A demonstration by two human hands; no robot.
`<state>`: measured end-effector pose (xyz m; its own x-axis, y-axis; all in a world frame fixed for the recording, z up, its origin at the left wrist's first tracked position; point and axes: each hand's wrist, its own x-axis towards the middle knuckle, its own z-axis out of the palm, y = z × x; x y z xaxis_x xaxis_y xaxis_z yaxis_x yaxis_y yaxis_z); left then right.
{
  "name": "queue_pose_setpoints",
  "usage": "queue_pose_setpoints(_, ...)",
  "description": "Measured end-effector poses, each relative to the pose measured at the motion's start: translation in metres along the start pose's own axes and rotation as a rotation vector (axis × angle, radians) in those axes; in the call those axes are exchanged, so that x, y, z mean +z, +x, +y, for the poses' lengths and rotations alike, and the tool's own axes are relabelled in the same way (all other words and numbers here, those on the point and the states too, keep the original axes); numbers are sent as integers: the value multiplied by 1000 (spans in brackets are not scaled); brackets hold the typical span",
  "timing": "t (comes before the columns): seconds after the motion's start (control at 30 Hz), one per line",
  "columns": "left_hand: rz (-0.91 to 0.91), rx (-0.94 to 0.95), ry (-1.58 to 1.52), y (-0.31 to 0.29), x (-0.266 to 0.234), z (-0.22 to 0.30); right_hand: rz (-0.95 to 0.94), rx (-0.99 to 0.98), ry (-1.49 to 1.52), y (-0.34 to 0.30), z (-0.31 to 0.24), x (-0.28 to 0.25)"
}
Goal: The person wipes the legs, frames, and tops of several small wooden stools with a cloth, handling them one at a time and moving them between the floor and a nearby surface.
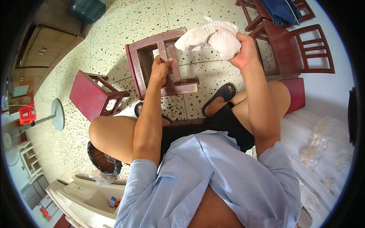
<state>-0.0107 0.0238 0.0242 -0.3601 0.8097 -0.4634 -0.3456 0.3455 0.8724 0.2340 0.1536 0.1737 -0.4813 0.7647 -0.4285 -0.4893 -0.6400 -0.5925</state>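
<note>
A dark red wooden stool [133,72] is tipped on its side in front of me, its legs and crossbars toward the right. My left hand [161,70] is closed round one of its crossbars, near the middle of the frame. Up and to the right, my right hand [244,53] grips a bunched, pale pinkish-white cloth [213,36]. The cloth hangs leftward from the fingers, with one end over the tips of the stool's upper leg. Whether it touches the wood I cannot tell.
Another red stool [89,95] stands to the left. Red wooden chairs [279,49], one with a dark blue bag [279,11], line the right. A fan base [57,114], a dark waste bin [100,157] and wooden cabinets [40,49] are on the left. My slippered feet [220,98] rest on speckled floor.
</note>
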Motion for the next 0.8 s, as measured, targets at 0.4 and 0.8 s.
queue_pose_setpoints(0.4,325,199,889,32,47,-34,41,-135,151,-26,-29,27)
queue_pose_setpoints(0.8,251,165,1161,37,96,-45,-526,-6,389,-2,-38,-30)
